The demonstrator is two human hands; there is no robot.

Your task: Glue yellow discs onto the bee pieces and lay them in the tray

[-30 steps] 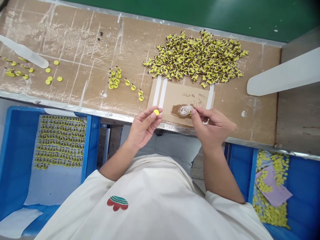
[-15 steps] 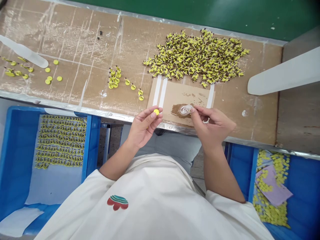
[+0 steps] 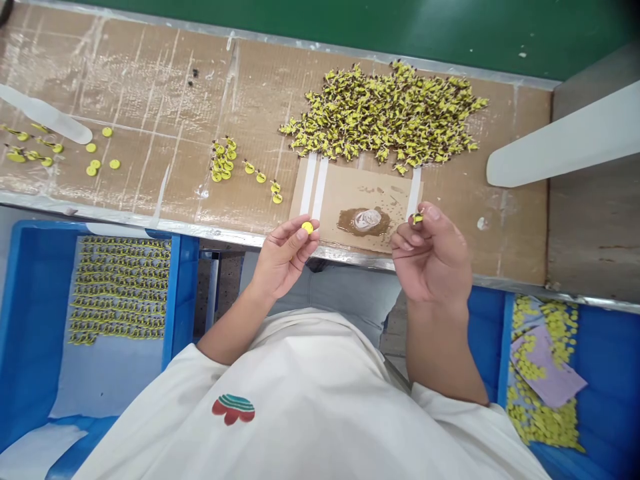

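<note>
Between thumb and fingers, my left hand [image 3: 286,257] pinches a small round yellow disc [image 3: 307,227] above the bench's front edge. My right hand [image 3: 434,257] is raised, its thumb and forefinger closed on a tiny yellow figurine [image 3: 417,218]; the fingers hide part of it. Between the hands, a whitish blob of glue-like paste [image 3: 367,219] sits in a wet brown stain on a cardboard sheet [image 3: 335,193]. Behind that sheet lies a big heap of small yellow and dark figurines [image 3: 385,113]. Several figurines on yellow discs [image 3: 223,160] stand left of the sheet.
Loose yellow discs [image 3: 115,164] and figurines lie at the bench's far left, near a white sleeve-like arm [image 3: 55,113]. Another white shape [image 3: 560,143] reaches in from the right. Below are a blue crate [image 3: 181,287] with rows of figurines and a right crate [image 3: 607,373] with discs.
My right hand has lifted from the paste, moved right and turned, so the figurine now shows at its fingertips. My left hand keeps its disc almost in place.
</note>
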